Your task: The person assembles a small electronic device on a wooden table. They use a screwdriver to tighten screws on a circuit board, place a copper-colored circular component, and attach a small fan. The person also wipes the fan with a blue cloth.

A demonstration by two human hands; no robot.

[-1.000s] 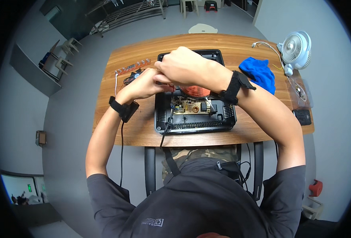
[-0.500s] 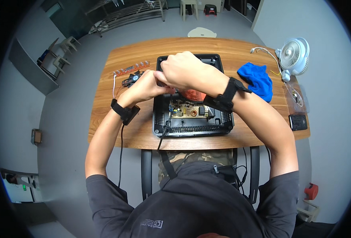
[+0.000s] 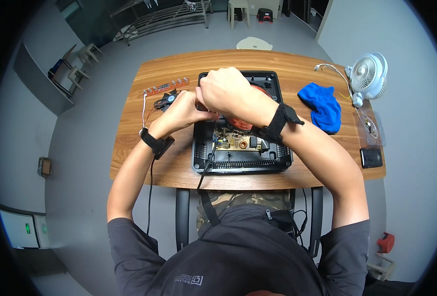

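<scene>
wooden table (image 3: 144,163) | opened black cooker (image 3: 242,143), circuit board bare | left hand (image 3: 181,111), right hand (image 3: 223,91) curled; grip unclear

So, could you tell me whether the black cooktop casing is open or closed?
Open: the black cooktop casing has no top cover, exposing the circuit board and reddish coil.

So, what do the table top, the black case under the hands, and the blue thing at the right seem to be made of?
The table top looks like wood or a wood-look laminate: brown with grain lines and a smooth, low sheen. The black case seems to be moulded plastic, matt, with a row of vent slots along its near edge. The blue thing looks like soft cloth: it lies crumpled in folds.
</scene>
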